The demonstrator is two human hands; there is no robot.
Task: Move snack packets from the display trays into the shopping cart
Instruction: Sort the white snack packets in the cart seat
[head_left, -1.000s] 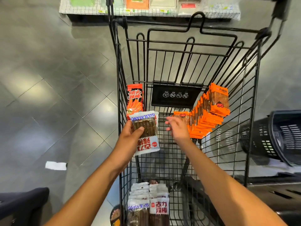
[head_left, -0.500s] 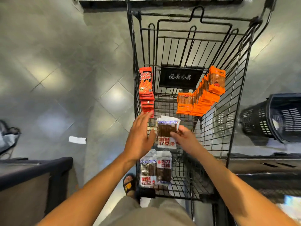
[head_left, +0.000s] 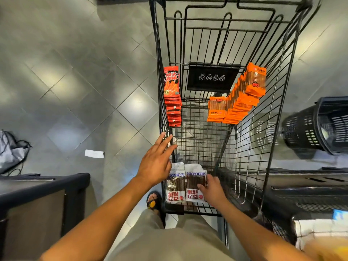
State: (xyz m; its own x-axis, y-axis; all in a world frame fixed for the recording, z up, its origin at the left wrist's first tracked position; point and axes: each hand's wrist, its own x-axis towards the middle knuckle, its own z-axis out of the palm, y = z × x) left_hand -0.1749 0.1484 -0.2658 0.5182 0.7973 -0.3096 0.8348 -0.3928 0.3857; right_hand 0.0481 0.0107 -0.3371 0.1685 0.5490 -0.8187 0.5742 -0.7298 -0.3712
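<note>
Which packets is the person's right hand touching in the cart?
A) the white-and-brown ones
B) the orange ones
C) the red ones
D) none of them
A: the right hand touches the white-and-brown packets at the near end of the cart, well apart from the red packets and orange packets.

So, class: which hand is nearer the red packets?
Left. The left hand is just short of the red packets; the right hand touches the white packets, farther back.
</note>
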